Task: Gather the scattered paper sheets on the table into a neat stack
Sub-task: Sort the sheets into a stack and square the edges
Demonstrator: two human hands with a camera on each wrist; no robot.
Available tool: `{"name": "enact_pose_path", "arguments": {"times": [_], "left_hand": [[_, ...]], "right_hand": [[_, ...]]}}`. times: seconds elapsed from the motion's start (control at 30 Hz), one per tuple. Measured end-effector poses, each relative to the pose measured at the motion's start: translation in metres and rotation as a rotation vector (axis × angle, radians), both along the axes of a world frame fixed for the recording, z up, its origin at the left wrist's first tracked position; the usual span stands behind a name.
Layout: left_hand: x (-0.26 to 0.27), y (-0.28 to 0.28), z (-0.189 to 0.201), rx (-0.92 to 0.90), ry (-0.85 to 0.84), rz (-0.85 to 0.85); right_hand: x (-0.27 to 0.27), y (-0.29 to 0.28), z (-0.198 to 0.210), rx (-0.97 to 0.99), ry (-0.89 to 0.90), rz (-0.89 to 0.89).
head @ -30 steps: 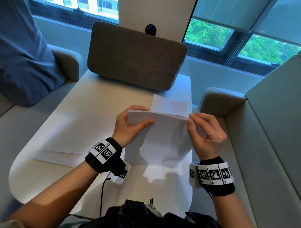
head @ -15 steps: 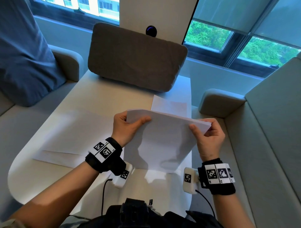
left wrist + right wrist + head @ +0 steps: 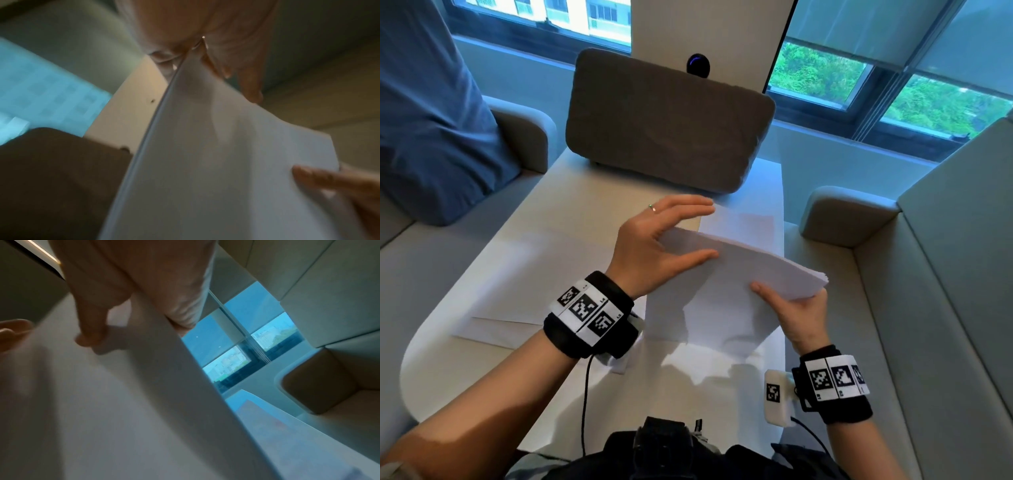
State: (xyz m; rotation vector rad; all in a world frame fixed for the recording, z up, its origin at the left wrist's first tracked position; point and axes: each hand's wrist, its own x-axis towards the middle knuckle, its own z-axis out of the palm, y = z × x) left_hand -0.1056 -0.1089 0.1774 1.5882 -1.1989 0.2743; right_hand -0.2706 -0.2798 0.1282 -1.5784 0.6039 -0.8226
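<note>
A bundle of white paper sheets point(image 3: 739, 274) stands tilted above the white table point(image 3: 465, 377), its right end lower. My left hand point(image 3: 714, 229) is at the upper left edge, fingers straight behind the sheets and thumb flat on the front. My right hand point(image 3: 787, 301) grips the lower right corner, thumb on the front and fingers behind. The left wrist view shows the bundle point(image 3: 205, 162) edge-on. In the right wrist view my thumb presses the bundle point(image 3: 123, 402). Loose sheets point(image 3: 534, 291) lie flat at the left, and one sheet point(image 3: 743, 226) lies beyond the bundle.
A grey cushion point(image 3: 667, 126) stands across the table's far end, with a black camera point(image 3: 698, 64) above it. Pale sofa seats flank the table, with a blue pillow point(image 3: 424, 120) on the left one. Cables hang from my wrist units near the front edge.
The bundle has tipped, its right end dropping. My left hand has straightened its fingers along the upper left edge. My right hand has slid down to the lower right corner.
</note>
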Motion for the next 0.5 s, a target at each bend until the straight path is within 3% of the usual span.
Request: {"name": "enact_pose_path", "arguments": {"times": [0.1, 0.17, 0.27, 0.33, 0.4, 0.5], "left_hand": [[0.004, -0.001, 0.012, 0.205, -0.456, 0.091], [-0.001, -0.003, 0.018, 0.251, -0.547, 0.060], [-0.009, -0.005, 0.022, 0.191, -0.553, 0.016], [-0.010, -0.004, 0.020, 0.132, -0.551, -0.012], [-0.007, 0.000, 0.019, 0.091, -0.463, -0.045], [0.002, 0.009, 0.024, -0.026, -0.172, -0.031]], "right_hand": [[0.010, 0.005, 0.011, -0.126, 0.049, 0.078], [0.018, 0.010, 0.021, -0.302, 0.074, 0.176], [0.029, 0.021, 0.032, -0.600, 0.058, 0.288], [0.034, 0.027, 0.033, -0.663, 0.042, 0.350], [0.036, 0.030, 0.028, -0.559, 0.059, 0.378], [0.030, 0.022, 0.010, -0.354, 0.196, 0.353]]}}
